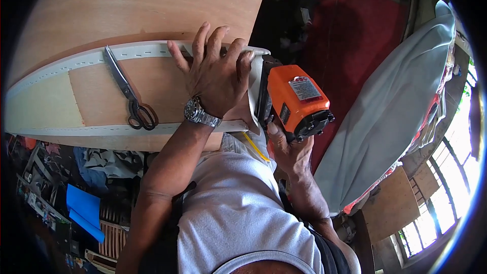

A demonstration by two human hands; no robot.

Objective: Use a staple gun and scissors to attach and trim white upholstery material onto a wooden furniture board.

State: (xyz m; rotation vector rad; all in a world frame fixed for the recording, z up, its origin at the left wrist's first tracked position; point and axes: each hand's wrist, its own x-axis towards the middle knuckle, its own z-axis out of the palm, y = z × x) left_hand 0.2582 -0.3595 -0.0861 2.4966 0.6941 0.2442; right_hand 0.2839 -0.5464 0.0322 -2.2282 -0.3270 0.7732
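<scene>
A long, curved wooden panel lies across the plywood table in front of me, its rim wrapped in pale material held by rows of staples. My left hand, wearing a metal watch, is spread over the panel's right end and presses the folded edge. My right hand is closed on an orange and black staple gun, whose black nose meets the pale material at that end. Its trigger and most of my gripping fingers are hidden. Black-handled scissors rest on the panel, left of my left hand.
The plywood tabletop extends beyond the panel. A red cloth lies to the right, beside a large piece covered in grey material. A yellow strip hangs by my waist. At lower left are a blue sheet and clutter.
</scene>
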